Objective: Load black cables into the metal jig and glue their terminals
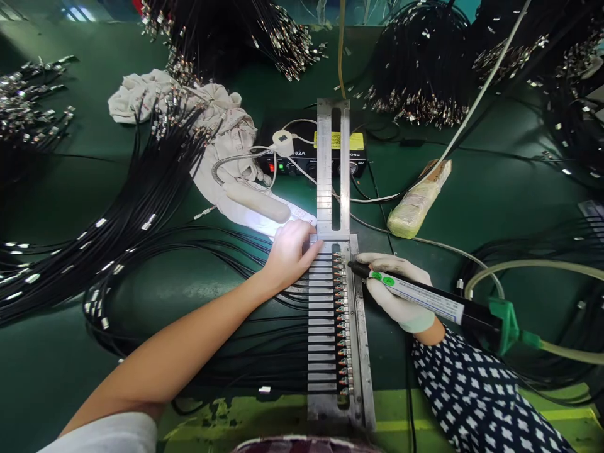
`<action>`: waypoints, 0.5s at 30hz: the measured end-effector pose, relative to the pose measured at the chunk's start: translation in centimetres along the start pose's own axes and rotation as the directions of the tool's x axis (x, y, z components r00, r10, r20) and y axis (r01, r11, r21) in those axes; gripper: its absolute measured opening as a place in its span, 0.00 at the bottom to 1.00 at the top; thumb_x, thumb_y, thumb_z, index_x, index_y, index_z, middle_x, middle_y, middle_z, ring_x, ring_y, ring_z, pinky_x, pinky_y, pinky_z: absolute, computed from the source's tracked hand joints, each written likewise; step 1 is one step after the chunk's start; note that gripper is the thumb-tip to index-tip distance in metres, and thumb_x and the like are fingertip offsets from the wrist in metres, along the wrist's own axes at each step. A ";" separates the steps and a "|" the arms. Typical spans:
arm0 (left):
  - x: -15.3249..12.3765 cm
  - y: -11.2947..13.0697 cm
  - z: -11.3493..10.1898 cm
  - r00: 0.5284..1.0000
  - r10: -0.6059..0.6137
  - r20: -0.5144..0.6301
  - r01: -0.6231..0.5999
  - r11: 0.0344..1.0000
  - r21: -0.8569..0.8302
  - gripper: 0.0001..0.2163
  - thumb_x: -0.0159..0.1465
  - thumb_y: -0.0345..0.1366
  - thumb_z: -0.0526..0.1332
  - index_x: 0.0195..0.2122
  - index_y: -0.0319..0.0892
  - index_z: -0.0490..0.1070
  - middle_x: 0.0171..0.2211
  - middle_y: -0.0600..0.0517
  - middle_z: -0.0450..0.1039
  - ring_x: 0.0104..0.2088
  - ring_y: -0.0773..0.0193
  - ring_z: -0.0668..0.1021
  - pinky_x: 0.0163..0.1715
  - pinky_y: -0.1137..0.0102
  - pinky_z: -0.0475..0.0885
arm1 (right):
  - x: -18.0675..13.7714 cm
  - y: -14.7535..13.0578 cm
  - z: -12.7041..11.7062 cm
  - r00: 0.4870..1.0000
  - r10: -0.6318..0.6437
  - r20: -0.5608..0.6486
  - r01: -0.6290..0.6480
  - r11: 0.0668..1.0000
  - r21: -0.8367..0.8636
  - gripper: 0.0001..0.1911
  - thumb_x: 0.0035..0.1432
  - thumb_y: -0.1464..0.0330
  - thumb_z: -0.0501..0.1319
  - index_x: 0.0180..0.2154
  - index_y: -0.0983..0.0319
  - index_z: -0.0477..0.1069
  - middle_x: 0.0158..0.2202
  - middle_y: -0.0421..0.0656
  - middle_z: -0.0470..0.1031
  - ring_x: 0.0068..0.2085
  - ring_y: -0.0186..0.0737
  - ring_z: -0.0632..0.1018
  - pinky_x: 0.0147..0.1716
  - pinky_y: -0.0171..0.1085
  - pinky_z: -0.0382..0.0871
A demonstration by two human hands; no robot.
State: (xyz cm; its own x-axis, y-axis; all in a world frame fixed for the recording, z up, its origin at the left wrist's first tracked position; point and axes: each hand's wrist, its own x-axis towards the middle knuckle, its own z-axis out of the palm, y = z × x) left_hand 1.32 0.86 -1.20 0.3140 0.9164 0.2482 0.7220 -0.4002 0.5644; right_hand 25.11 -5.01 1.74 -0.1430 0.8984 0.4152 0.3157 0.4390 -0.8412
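A long slotted metal fixture lies before me, with a row of black cables set in its slots. Small metal cable ends line up along its right side. My left hand, bare, grips the fixture's upper left corner; its thumb lies along the top slots and its other fingers are curled, partly hidden. In a white glove, my right hand is closed around a black dispensing syringe with a white label and a green hose cap. The syringe tip is beside the upper cable ends; contact is unclear.
Beyond the fixture, a slotted metal plate stands before a black control box. A lit lamp and white cloth lie left. A wrapped block is at right. Cable bundles surround the green table.
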 end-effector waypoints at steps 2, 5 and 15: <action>0.0 0.0 0.0 1.000 -0.004 0.004 0.004 1.000 0.000 0.06 0.67 0.40 0.58 0.36 0.44 0.66 0.32 0.52 0.68 0.36 0.60 0.71 0.38 0.64 0.67 | 0.2 -0.2 0.1 1.000 -0.001 0.007 0.001 1.000 -0.030 0.12 0.51 0.74 0.68 0.38 0.57 0.74 0.44 0.45 0.82 0.43 0.46 0.83 0.44 0.45 0.80; 0.0 0.0 0.0 1.000 -0.009 0.005 0.009 1.000 0.000 0.06 0.67 0.40 0.58 0.37 0.44 0.66 0.32 0.52 0.68 0.36 0.60 0.71 0.38 0.64 0.67 | 0.3 -0.2 0.1 1.000 0.006 0.001 -0.006 0.999 -0.043 0.11 0.52 0.74 0.68 0.38 0.57 0.74 0.43 0.45 0.83 0.43 0.46 0.83 0.44 0.45 0.80; -0.1 0.0 0.1 1.000 -0.007 0.003 0.007 1.000 -0.012 0.06 0.67 0.39 0.58 0.37 0.43 0.66 0.33 0.51 0.69 0.36 0.59 0.71 0.38 0.64 0.66 | 0.1 -0.1 0.0 1.000 -0.011 0.012 0.011 0.999 -0.031 0.11 0.51 0.73 0.68 0.38 0.57 0.74 0.43 0.45 0.83 0.43 0.46 0.84 0.43 0.45 0.80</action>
State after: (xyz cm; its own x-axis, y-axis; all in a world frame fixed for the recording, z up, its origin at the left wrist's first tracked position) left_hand 1.33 0.83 -1.31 0.3109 0.9192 0.2418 0.7168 -0.3938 0.5755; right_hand 25.09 -4.94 1.94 -0.1573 0.8936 0.4204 0.3435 0.4486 -0.8251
